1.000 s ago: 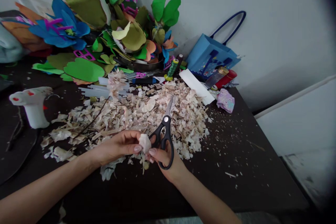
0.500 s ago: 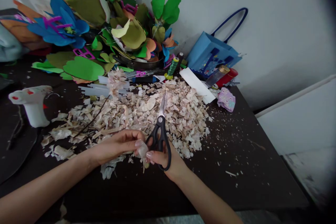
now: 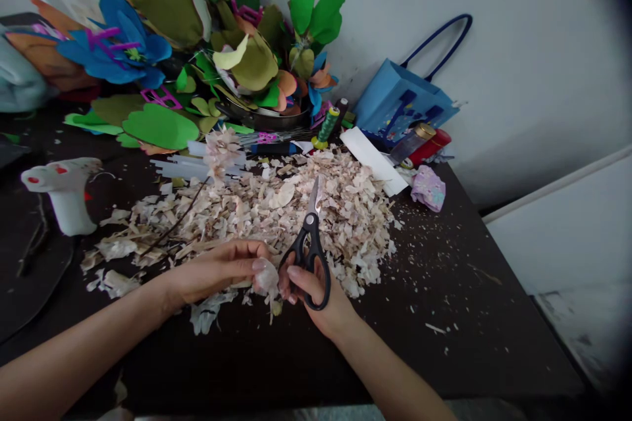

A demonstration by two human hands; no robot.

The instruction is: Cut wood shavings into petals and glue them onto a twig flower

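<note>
My left hand (image 3: 222, 270) pinches a thin, whitish, papery piece (image 3: 267, 277) between thumb and fingers. Just to its right, my right hand (image 3: 313, 293) is closed on black-handled scissors (image 3: 310, 237), with the thumb through or against one loop. The blades point away from me and look closed. They lie over a wide heap of pale, dry, papery scraps (image 3: 247, 210). A dry twig (image 3: 180, 218) with a pale, ruffled flower (image 3: 220, 150) at its tip rests on the left part of the heap.
A white glue gun (image 3: 64, 194) stands at the left. Behind the heap are felt flowers and leaves (image 3: 160, 125), glue sticks (image 3: 182, 169), a green thread spool (image 3: 326, 128) and a white strip (image 3: 372, 161). A blue bag (image 3: 390, 102) leans on the wall; a patterned cloth bundle (image 3: 428, 188) lies at right.
My right hand has drawn slightly away from the papery piece, its thumb no longer at the piece's edge. The scissors have shifted a little right. My left hand still holds the piece.
</note>
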